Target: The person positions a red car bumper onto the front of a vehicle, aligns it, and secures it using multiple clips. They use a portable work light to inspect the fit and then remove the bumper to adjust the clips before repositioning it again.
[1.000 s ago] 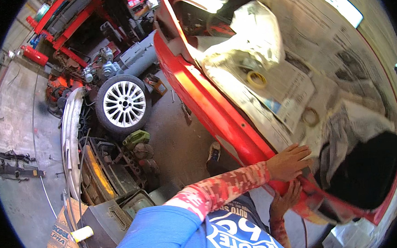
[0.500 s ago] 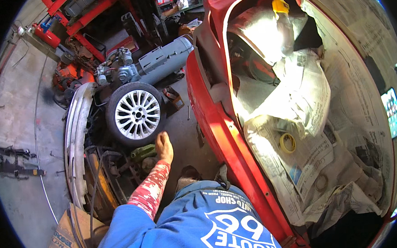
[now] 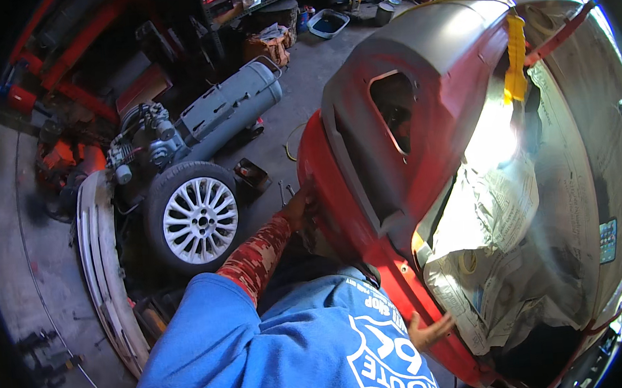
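Note:
A red car body with dull grey sanded patches fills the right half. My left hand is at the outer side of its rear corner, seemingly resting against the panel, with the fingers partly in shadow. Over the red edge of the opening is my right hand, its fingers spread and holding nothing. Newspaper lines the opening beyond that edge. On the paper lies a roll of masking tape. A yellow work light hangs above, glowing brightly.
A wheel with a silver rim stands to my left, beside a long pale bumper-like bar. Behind it lies a grey compressor tank. Wrenches are on the floor near my left hand. A phone is at the far right.
My left hand has moved right from beside the wheel to the car's side. My right hand has come into view at the red edge. The view has shifted toward the car's rear corner.

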A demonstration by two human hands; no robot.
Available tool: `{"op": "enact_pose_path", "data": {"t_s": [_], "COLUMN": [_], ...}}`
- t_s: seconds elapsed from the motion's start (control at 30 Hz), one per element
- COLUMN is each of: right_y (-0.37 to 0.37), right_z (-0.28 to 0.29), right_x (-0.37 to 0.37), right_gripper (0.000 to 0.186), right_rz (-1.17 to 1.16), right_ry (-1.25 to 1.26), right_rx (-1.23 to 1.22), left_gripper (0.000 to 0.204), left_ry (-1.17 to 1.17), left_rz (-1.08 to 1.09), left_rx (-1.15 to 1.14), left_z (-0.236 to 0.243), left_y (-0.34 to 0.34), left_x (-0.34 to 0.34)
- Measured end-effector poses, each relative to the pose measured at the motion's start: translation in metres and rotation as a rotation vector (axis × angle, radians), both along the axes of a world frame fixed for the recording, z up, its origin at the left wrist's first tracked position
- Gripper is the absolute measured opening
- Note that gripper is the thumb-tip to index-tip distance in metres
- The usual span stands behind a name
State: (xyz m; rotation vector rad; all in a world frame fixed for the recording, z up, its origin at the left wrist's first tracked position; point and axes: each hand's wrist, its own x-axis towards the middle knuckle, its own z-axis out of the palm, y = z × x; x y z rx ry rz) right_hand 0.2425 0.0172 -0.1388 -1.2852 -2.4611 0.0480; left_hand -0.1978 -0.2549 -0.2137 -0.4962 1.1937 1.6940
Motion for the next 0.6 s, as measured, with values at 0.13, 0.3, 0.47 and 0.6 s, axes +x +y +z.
{"op": "enact_pose_path", "data": {"t_s": [0.13, 0.3, 0.47, 0.6], "right_y": [-0.025, -0.012, 0.001, -0.001], "right_z": [0.029, 0.009, -0.009, -0.008], "right_x": [-0.127, -0.165, -0.150, -0.149], "right_gripper": [0.110, 0.111, 0.109, 0.109], "right_rz": [0.314, 0.301, 0.308, 0.302], "right_ry": [-0.155, -0.227, -0.303, -0.359], "right_rx": [-0.032, 0.088, 0.116, 0.103], "left_gripper": [0.093, 0.088, 0.093, 0.093], "left_ry": [-0.032, -0.216, -0.092, -0.060], "left_rz": [-0.035, -0.031, -0.092, -0.132], "left_rx": [0.031, 0.167, 0.122, 0.112], "left_z": [0.019, 0.015, 0.033, 0.037], "left_y": [-0.004, -0.004, 0.004, 0.017], "left_x": [-0.015, -0.023, -0.039, -0.045]}}
